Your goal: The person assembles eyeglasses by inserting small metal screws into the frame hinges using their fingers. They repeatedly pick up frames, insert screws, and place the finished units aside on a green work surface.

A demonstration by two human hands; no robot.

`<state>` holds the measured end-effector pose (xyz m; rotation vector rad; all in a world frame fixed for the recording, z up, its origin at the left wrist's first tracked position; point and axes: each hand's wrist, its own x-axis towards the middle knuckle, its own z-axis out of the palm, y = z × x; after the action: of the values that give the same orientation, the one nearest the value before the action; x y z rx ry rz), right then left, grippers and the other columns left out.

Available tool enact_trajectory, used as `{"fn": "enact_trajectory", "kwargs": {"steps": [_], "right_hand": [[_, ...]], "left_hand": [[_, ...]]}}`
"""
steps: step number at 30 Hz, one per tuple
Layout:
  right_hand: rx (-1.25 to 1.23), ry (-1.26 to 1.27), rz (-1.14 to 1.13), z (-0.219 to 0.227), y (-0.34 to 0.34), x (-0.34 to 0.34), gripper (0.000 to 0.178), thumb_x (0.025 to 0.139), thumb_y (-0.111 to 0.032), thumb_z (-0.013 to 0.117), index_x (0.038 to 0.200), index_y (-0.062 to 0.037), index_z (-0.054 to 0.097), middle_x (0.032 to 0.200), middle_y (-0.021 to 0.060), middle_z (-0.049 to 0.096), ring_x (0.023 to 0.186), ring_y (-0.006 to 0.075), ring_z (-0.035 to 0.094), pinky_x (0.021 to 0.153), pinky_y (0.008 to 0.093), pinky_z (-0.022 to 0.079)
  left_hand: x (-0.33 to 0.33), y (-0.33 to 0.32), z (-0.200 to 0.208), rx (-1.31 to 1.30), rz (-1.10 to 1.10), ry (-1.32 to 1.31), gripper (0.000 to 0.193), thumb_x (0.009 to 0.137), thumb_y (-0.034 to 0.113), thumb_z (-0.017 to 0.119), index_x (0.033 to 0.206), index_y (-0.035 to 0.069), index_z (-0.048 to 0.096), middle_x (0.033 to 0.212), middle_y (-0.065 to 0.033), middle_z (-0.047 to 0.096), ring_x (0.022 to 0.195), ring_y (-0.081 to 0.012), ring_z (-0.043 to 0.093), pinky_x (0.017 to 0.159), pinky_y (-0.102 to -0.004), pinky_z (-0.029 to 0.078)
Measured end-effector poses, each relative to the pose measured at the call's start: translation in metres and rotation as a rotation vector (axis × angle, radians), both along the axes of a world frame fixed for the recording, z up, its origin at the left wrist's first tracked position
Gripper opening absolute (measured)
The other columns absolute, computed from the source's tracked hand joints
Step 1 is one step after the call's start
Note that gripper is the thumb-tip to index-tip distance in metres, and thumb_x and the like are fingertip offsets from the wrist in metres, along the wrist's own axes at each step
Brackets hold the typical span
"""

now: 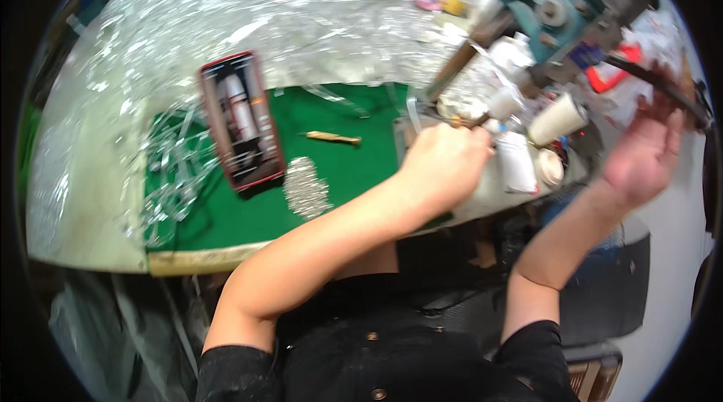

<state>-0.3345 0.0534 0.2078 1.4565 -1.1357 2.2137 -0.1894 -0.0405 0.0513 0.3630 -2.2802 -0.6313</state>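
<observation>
My left hand [447, 162] is closed, knuckles up, at the right end of the green mat [361, 168]. What its fingers hold is hidden under the hand; a small metal part shows just beside them. Up at the right, my right hand [645, 153] is raised with its palm turned toward me. Its blurred fingers lie against the dark lever [654, 82] of a teal hand press [527, 33]; whether they wrap it I cannot make out. On the mat lie a heap of small silvery pieces [306, 189] and a slim brass-coloured tool [334, 138].
A phone in a red case [241, 122] lies on the mat with its screen lit. Clear plastic strips [181, 168] tangle at its left, and clear plastic sheeting [256, 10] covers the far table. Beside the press are a white roll [557, 120] and a white box [517, 162].
</observation>
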Motion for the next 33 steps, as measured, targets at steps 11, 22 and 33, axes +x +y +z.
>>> {"fn": "enact_trajectory", "kwargs": {"steps": [11, 22, 33], "right_hand": [[0.432, -0.239, -0.016, -0.226, 0.032, 0.023, 0.014, 0.089, 0.002, 0.053, 0.103, -0.0006, 0.054, 0.104, 0.0044, 0.050, 0.095, 0.0123, 0.047, 0.088, 0.0258, 0.036], [0.511, -0.065, 0.121, -0.233, 0.014, 0.057, 0.010, 0.090, 0.006, 0.047, 0.096, -0.0015, 0.050, 0.101, 0.0062, 0.045, 0.092, 0.0142, 0.043, 0.084, 0.0240, 0.035], [0.579, -0.134, 0.166, -0.239, 0.020, 0.069, 0.010, 0.091, 0.006, 0.046, 0.097, -0.0008, 0.050, 0.101, 0.0060, 0.045, 0.091, 0.0130, 0.043, 0.084, 0.0231, 0.036]], "left_hand": [[0.444, -0.046, -0.005, 0.571, 0.258, 0.554, 0.041, 0.101, 0.041, 0.043, 0.123, 0.006, 0.049, 0.093, -0.0139, 0.066, 0.097, -0.0332, 0.065, 0.087, -0.0464, 0.053], [0.567, -0.099, -0.081, 1.232, 0.873, 0.726, 0.054, 0.099, 0.047, 0.044, 0.115, -0.004, 0.054, 0.098, -0.0212, 0.066, 0.085, -0.0297, 0.068, 0.077, -0.0359, 0.057], [0.511, -0.082, -0.032, -0.572, 1.116, -0.402, 0.025, 0.080, 0.021, 0.072, 0.097, 0.004, 0.065, 0.084, -0.0086, 0.066, 0.076, -0.0215, 0.063, 0.071, -0.0344, 0.050]]}}
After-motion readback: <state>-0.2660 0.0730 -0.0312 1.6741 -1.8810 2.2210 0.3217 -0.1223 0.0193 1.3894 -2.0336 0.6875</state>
